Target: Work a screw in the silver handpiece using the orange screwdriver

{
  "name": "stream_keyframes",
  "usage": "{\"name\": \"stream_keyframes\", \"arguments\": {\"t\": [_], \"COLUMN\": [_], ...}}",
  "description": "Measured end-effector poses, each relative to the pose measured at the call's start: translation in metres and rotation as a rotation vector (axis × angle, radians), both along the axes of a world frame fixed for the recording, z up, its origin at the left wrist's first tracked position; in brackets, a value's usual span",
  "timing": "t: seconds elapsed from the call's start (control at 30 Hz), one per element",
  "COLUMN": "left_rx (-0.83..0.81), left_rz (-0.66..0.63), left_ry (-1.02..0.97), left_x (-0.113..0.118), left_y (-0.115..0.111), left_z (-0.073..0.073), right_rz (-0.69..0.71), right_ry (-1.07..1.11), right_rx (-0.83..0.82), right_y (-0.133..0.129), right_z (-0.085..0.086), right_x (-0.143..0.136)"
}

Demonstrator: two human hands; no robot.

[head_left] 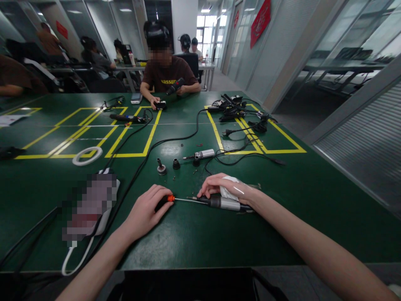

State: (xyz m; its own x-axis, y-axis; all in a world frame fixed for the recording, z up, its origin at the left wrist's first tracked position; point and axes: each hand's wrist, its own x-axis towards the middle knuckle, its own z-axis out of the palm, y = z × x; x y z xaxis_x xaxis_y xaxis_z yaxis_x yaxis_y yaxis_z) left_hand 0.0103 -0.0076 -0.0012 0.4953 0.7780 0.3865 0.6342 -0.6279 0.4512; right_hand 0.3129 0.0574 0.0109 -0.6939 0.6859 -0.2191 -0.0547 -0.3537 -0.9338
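My left hand (149,209) is closed round the black and orange handle of a screwdriver (188,200). Its thin shaft points right, toward my other hand. A crumpled white tissue (230,190) sits in the palm of my right hand (241,192), whose fingers curl over it. Under and beside that hand lies a slim silver and black power tool (227,203), with a thin metal tip to the left; my fingertips are at its black nose. Just beyond are a similar silver tool body (203,154), a metal part with a stem (161,168) and a black cone-shaped cap (176,164).
A phone (94,205) with a white cable lies at left, near a white tape ring (87,156). Black cords (175,139) cross the table (169,246). Tangled cabled tools (232,108) lie at the far right. Opposite, a co-worker (169,75) handles a black tool.
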Motion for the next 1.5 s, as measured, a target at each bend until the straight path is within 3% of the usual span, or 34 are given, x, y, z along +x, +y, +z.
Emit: {"name": "stream_keyframes", "arguments": {"t": [0.83, 1.5], "left_rx": [0.068, 0.026], "left_rz": [-0.022, -0.025], "left_ry": [-0.012, -0.016], "left_x": [-0.0003, -0.0004], "left_y": [0.0008, -0.0004], "left_z": [-0.0005, -0.0004], "right_rz": [0.000, 0.001], "right_ry": [-0.003, -0.014], "right_rx": [-0.018, 0.006], "right_y": [-0.0005, 0.0009], "right_z": [0.0024, -0.0013], "right_x": [-0.0009, -0.0001]}}
